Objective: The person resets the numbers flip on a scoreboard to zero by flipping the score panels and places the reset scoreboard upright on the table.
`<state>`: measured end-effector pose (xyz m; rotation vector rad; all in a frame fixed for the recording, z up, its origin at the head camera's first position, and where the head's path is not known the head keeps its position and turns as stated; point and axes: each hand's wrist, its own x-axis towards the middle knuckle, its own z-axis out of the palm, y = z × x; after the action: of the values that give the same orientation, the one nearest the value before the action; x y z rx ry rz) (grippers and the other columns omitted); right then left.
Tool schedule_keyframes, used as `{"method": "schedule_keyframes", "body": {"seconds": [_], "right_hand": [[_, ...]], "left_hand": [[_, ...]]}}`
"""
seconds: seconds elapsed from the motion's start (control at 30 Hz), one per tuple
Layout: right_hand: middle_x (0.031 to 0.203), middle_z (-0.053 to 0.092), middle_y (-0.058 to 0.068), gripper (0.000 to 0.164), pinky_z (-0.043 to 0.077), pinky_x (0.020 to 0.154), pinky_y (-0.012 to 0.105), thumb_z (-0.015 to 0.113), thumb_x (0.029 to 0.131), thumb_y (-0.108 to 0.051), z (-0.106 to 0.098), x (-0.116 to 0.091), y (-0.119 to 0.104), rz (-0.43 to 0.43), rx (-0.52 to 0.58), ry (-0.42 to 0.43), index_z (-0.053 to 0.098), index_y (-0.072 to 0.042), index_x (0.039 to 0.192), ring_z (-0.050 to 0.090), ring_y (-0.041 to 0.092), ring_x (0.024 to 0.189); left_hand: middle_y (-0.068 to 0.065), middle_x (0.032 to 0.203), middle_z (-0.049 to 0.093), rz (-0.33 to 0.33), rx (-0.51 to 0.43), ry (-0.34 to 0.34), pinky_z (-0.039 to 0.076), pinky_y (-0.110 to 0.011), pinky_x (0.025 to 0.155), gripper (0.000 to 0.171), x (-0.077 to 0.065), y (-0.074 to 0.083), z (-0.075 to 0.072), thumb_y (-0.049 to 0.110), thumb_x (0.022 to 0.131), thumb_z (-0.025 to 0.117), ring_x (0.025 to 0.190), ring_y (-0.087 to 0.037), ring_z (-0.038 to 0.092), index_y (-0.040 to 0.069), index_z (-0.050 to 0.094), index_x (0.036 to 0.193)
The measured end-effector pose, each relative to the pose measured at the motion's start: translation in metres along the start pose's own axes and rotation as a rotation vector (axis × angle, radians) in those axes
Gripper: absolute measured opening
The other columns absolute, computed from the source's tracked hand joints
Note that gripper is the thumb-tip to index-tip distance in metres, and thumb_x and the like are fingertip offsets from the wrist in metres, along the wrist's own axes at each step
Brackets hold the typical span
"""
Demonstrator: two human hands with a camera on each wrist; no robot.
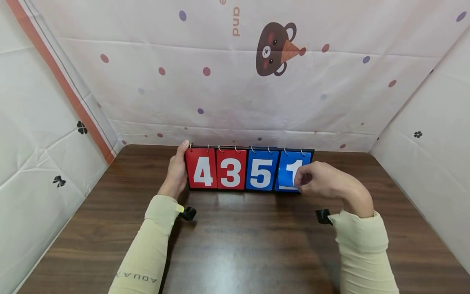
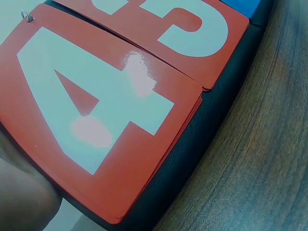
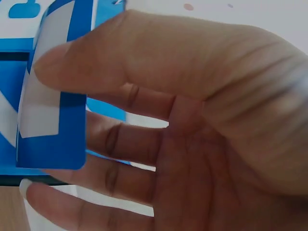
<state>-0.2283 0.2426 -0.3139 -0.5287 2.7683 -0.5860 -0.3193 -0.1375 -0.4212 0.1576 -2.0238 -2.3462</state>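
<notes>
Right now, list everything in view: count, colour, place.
Table: one, brown, lower view
Board: one, black, on the table
Cards 4 and 3: two, red, board's left half
Cards 5 and 1: two, blue, board's right half
Rings: eight, silver, board's top edge
Cloth: count unclear, white, around the table
Bear: one, brown, far cloth
Dots: many, reddish and purple, far cloth
Clovers: at least three, black, side cloths
Stripe: one, orange, left cloth
Wrist devices: two, black, one per wrist
Sleeves: two, cream, forearms
Left hand: one, holding board's left edge
Right hand: one, pinching a blue card
</notes>
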Motion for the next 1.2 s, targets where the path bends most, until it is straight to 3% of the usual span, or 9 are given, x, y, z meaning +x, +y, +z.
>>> {"method": "schedule_keyframes", "body": {"seconds": [0.17, 0.43, 0.73, 0.93, 1.2], "right_hand": [[0.079, 0.059, 0.002, 0.012, 0.047, 0.063, 0.034, 0.065, 0.079, -0.003, 0.005, 0.008, 0.004, 0.004, -0.011, -0.022, 0.063, -0.014, 0.083, 0.051, 0.019, 0.075], [0.080, 0.060, 0.003, 0.013, 0.051, 0.066, 0.035, 0.070, 0.079, -0.007, 0.014, 0.020, 0.005, 0.091, -0.088, -0.052, 0.063, -0.009, 0.089, 0.052, 0.020, 0.077], [0.087, 0.062, 0.006, 0.018, 0.053, 0.066, 0.038, 0.067, 0.081, -0.006, 0.025, 0.021, -0.003, 0.214, -0.115, -0.068, 0.064, -0.008, 0.098, 0.054, 0.022, 0.078], [0.074, 0.060, 0.007, 0.014, 0.049, 0.058, 0.035, 0.068, 0.080, -0.009, 0.033, 0.026, -0.005, 0.268, -0.215, -0.056, 0.066, -0.005, 0.093, 0.053, 0.022, 0.067], [0.075, 0.062, 0.009, 0.030, 0.052, 0.058, 0.037, 0.075, 0.077, -0.017, 0.041, 0.031, -0.007, 0.340, -0.282, -0.086, 0.065, 0.001, 0.100, 0.054, 0.023, 0.067]], "left_hand": [[-0.002, 0.115, 0.053, -0.001, -0.003, -0.003, 0.037, -0.038, 0.094, 0.063, 0.001, 0.000, 0.000, 0.073, 0.082, 0.053, 0.110, -0.017, 0.047, 0.016, 0.055, 0.110], [-0.002, 0.116, 0.052, 0.000, -0.001, -0.007, 0.037, -0.038, 0.094, 0.065, 0.001, 0.001, 0.000, 0.074, 0.080, 0.053, 0.111, -0.017, 0.046, 0.017, 0.054, 0.111], [-0.002, 0.115, 0.052, -0.003, -0.009, -0.006, 0.037, -0.038, 0.093, 0.063, 0.001, 0.000, -0.001, 0.074, 0.081, 0.054, 0.110, -0.017, 0.047, 0.017, 0.055, 0.109], [-0.002, 0.114, 0.052, 0.000, -0.022, -0.009, 0.037, -0.038, 0.094, 0.064, 0.001, -0.002, -0.001, 0.073, 0.081, 0.054, 0.110, -0.017, 0.046, 0.016, 0.056, 0.108], [-0.002, 0.112, 0.054, 0.007, -0.012, 0.004, 0.039, -0.037, 0.091, 0.064, 0.001, -0.001, -0.001, 0.074, 0.080, 0.055, 0.107, -0.017, 0.048, 0.016, 0.057, 0.106]]}}
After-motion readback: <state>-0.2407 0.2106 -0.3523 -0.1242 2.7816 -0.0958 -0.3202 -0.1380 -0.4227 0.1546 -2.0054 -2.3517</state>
